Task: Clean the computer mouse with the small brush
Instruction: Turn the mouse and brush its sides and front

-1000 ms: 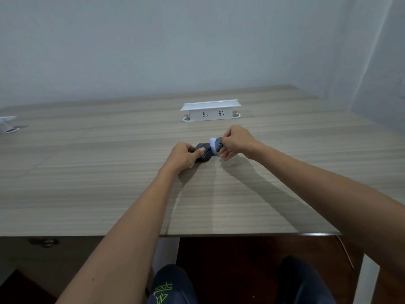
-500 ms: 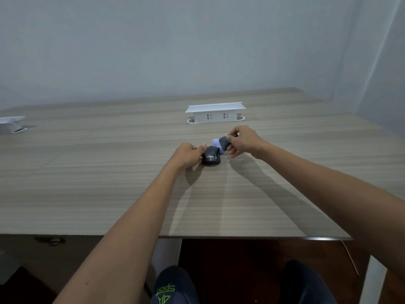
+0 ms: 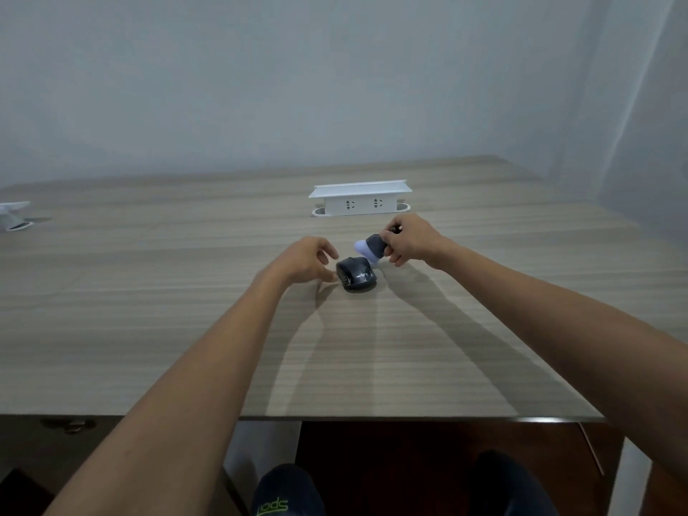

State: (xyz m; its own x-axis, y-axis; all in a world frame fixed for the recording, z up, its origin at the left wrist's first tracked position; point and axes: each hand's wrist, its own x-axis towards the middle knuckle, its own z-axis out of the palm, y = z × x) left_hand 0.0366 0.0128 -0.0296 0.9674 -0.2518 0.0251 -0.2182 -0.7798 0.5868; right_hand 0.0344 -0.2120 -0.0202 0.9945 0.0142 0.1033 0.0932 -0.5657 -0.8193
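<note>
A dark grey computer mouse (image 3: 356, 279) lies on the wooden desk (image 3: 186, 329), its top side up with white lettering on it. My left hand (image 3: 307, 263) hovers just left of the mouse with its fingers spread, fingertips near the mouse's left edge but not gripping it. My right hand (image 3: 409, 238) holds the small brush (image 3: 369, 248), a grey body with a pale lavender tip, lifted just behind and to the right of the mouse. The brush tip points left and does not touch the mouse.
A white pop-up socket box (image 3: 359, 198) stands behind the hands. A second white fitting (image 3: 13, 216) sits at the desk's far left edge. The desk's front edge (image 3: 372, 418) runs above my knees. A grey wall rises behind.
My left hand has let go of the mouse and opened. The mouse now lies flat on the desk. My right hand has drawn the brush up and away to the right.
</note>
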